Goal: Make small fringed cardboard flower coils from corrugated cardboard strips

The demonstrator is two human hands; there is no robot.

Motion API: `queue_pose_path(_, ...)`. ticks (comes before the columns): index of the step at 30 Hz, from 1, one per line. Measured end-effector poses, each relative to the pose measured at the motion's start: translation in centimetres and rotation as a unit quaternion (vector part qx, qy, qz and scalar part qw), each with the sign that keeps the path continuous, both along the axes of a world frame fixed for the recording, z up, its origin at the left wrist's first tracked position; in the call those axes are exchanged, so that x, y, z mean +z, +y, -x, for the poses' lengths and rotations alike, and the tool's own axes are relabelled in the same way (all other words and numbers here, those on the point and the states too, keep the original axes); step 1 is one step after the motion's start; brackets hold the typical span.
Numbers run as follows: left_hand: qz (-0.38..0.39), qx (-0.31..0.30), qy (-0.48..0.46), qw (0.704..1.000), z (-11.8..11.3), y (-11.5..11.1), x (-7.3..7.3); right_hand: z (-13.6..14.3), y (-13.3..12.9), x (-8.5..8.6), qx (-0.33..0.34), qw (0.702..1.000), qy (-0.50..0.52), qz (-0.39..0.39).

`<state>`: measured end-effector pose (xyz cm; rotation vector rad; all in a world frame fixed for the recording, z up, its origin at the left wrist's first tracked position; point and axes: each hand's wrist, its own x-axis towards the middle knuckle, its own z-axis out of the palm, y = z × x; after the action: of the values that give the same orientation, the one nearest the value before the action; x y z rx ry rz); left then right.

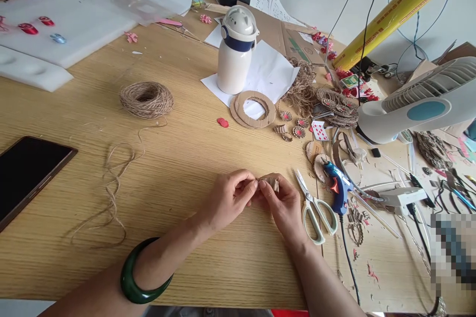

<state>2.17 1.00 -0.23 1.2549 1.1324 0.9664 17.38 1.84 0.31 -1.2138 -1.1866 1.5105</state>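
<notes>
My left hand (231,197) and my right hand (284,204) meet fingertip to fingertip above the wooden table. Between them is a small piece of corrugated cardboard strip (274,184), mostly covered by the fingers. The right thumb and fingers pinch it, and the left thumb and forefinger pinch at its left end. White-handled scissors (315,208) lie just right of my right hand, blades partly apart. Beyond them rests a blue glue gun (337,188). Small cardboard rosettes with red centres (298,132) sit farther back, beside cardboard rings (273,118).
A coil of jute twine (146,100) trails a loose strand on the left, near a phone (31,176). A white bottle (235,62) stands at the back on paper. On the right are a white fan (412,109), a power strip (405,198), cables and cardboard scraps.
</notes>
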Motion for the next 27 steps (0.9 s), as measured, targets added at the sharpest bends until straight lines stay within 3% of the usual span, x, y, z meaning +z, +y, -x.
queue_pose_path(7, -0.111, 0.083, 0.072, 0.988, 0.0, 0.0, -0.5, -0.2, 0.4, -0.3, 0.002, 0.999, -0.034, -0.010)
queue_pose_path(14, -0.221, 0.093, 0.197, 0.951, 0.2, -0.1, -1.1, -0.3, 0.2, -0.9, 0.012, 0.998, -0.060, -0.034)
queue_pose_path(20, -0.220, 0.099, 0.270, 0.932, 0.1, -0.3, -0.7, -0.1, 0.2, -0.9, 0.017, 0.996, -0.076, -0.045)
queue_pose_path(24, -0.187, 0.142, 0.212, 0.949, 0.0, -0.2, -0.2, 0.1, 0.2, -0.7, 0.031, 0.999, -0.032, -0.018)
queue_pose_path(27, -0.120, 0.164, 0.119, 0.972, -0.1, -0.1, 0.2, 0.1, 0.1, -0.6, 0.030, 1.000, -0.004, 0.008)
